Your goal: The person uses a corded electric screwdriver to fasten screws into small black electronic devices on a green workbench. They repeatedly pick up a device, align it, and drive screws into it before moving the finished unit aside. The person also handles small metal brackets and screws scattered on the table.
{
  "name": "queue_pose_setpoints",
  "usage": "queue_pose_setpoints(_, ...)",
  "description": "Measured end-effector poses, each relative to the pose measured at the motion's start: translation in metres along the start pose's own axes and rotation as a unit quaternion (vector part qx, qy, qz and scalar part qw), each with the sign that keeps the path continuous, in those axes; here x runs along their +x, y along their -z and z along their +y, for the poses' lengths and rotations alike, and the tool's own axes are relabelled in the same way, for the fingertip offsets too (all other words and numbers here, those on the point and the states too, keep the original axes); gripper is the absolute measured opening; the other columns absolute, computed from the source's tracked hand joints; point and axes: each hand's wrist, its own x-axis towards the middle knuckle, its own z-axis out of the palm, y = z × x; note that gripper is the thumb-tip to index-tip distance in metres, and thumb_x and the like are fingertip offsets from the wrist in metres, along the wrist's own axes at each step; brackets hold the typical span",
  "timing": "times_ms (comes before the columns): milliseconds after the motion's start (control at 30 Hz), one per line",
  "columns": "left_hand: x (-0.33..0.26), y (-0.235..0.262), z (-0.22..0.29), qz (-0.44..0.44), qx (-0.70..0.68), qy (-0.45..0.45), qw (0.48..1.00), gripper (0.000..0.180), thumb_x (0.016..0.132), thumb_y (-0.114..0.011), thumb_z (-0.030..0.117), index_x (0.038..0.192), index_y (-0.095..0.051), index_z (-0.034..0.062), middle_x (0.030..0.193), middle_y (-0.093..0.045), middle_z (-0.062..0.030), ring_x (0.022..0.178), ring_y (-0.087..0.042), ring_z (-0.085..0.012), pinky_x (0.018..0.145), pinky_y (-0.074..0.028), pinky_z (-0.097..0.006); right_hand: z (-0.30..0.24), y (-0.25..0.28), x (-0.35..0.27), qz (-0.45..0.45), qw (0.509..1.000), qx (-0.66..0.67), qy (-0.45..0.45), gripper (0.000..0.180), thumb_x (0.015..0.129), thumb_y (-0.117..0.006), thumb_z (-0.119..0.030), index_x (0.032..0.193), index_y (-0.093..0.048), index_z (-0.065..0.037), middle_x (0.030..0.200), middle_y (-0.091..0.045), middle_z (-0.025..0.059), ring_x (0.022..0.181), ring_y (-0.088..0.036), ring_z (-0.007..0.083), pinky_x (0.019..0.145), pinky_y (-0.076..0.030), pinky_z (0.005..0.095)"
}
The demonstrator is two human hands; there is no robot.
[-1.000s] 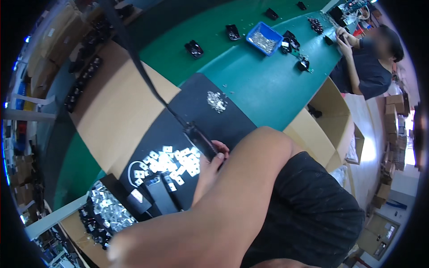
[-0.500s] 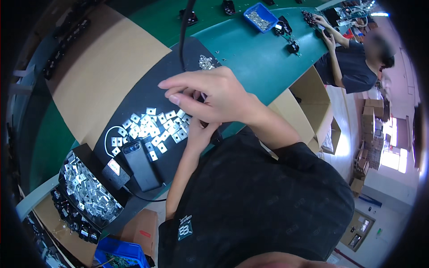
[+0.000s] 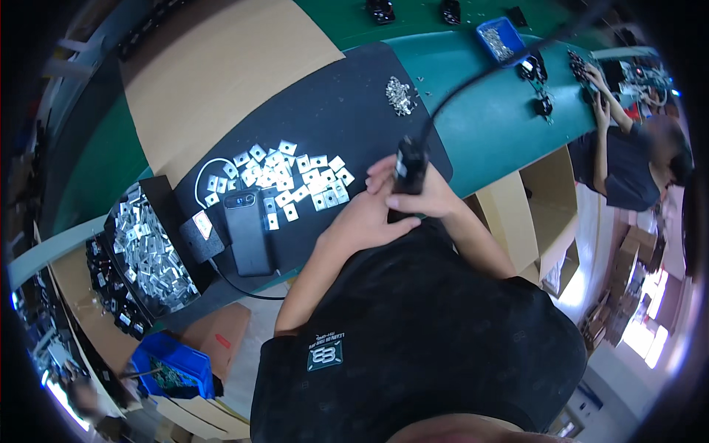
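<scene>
My right hand (image 3: 437, 193) is wrapped round a black corded electric screwdriver (image 3: 410, 164), which stands close to upright in front of my chest. Its cord rises to the upper right. My left hand (image 3: 360, 223) is curled directly below and beside the tool, thumb stretched toward its lower end; its other fingers and whatever lies in them are hidden. Left of the hands, small silver metal plates with dark holes (image 3: 275, 171) are scattered over the black mat (image 3: 332, 88). A heap of small shiny metal pieces (image 3: 399, 97) lies farther off on the mat.
A black power bank or phone-like device (image 3: 247, 235) and a black adapter (image 3: 201, 236) lie at left, beside a black bin of silver plates (image 3: 151, 255). Cardboard (image 3: 229, 66) covers the far left. Open cartons (image 3: 543, 199) stand at right; a co-worker (image 3: 628, 162) sits beyond.
My right hand has come down with the screwdriver, from a raised reach across the mat to above my left hand. The whole view has shifted, so the bench appears farther right.
</scene>
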Motion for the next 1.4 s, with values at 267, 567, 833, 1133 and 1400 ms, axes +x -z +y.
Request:
queue_pose_setpoints(267,0.020,0.079,0.035,0.153,0.333,0.103,0.925,0.033,0.077,-0.070,0.007,0.109,-0.064,0.0035,0.103,-0.064,-0.0146,0.096,-0.061,-0.0326,0.083,-0.049,-0.039,-0.087,0.093,-0.014,0.118,0.914,0.098,0.377,0.059,0.079,-0.068,-0.021,0.126,-0.040,0.001,0.078,-0.050,0.0027,0.053,-0.048,0.0115,0.055,-0.044,0.0290)
queue_pose_setpoints(567,0.022,0.087,0.002,0.101,0.369,0.276,0.882,0.021,0.074,-0.070,0.004,0.094,-0.065,0.0003,0.096,-0.062,-0.0146,0.086,-0.062,-0.0311,0.078,-0.049,-0.037,-0.051,0.161,0.011,0.246,0.875,-0.029,0.416,0.067,0.068,-0.075,0.001,0.128,-0.043,0.001,0.081,-0.062,0.0088,0.065,-0.060,0.0149,0.058,-0.049,0.0247)
queue_pose_setpoints(833,0.031,0.088,-0.002,0.057,0.358,0.238,0.901,0.017,0.073,-0.072,0.004,0.084,-0.060,0.0021,0.089,-0.064,-0.0104,0.081,-0.061,-0.0296,0.071,-0.049,-0.038,-0.025,0.168,0.021,0.300,0.866,0.037,0.398,0.066,0.081,-0.065,-0.011,0.138,-0.032,-0.005,0.070,-0.050,0.0045,0.061,-0.050,0.0149,0.060,-0.043,0.0312)
queue_pose_setpoints(1133,0.043,0.088,-0.003,0.056,0.360,0.259,0.895,0.013,0.075,-0.070,0.002,0.085,-0.062,0.0021,0.087,-0.065,-0.0102,0.079,-0.063,-0.0274,0.067,-0.051,-0.035,-0.049,0.183,0.086,0.295,0.859,0.077,0.412,0.067,0.083,-0.062,-0.009,0.141,-0.027,-0.006,0.069,-0.050,0.0058,0.059,-0.051,0.0168,0.060,-0.046,0.0356)
queue_pose_setpoints(1400,0.087,0.085,-0.006,0.141,0.370,0.166,0.903,0.013,0.075,-0.070,0.001,0.085,-0.062,0.0011,0.085,-0.064,-0.0121,0.070,-0.061,-0.0251,0.061,-0.049,-0.032,-0.044,0.179,0.094,0.259,0.869,0.063,0.417,0.069,0.085,-0.061,-0.010,0.142,-0.025,-0.005,0.070,-0.051,0.0061,0.059,-0.052,0.0159,0.060,-0.047,0.0345)
